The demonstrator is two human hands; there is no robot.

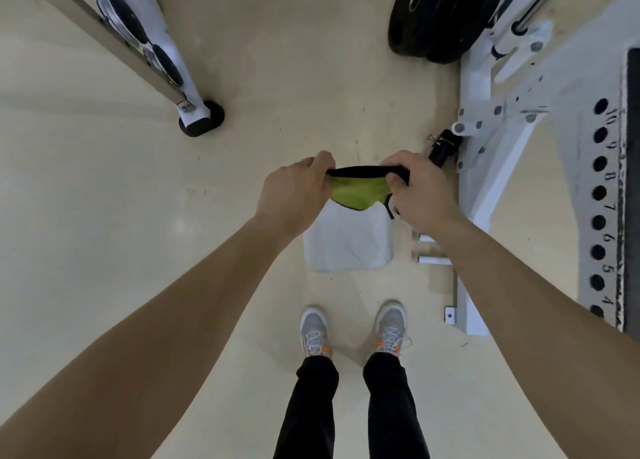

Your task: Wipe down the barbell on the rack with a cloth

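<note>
Overhead, a yellow-green cloth (360,191) with a black edge is held stretched between the left hand (294,195) and the right hand (420,191), each grip pinched tight on a top corner. It hangs above the floor (104,198), beside the white rack (519,112). Black weight plates (440,15) are stored on the rack.

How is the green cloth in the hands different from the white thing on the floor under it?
The green cloth is yellow-green with a black edge; the white pad is plain white. The cloth is held up in the air, stretched between the left hand and right hand; the pad lies flat on the floor, untouched. The cloth sags and droops; the pad keeps a squarish shape. Both sit in front of the person's shoes.
</note>
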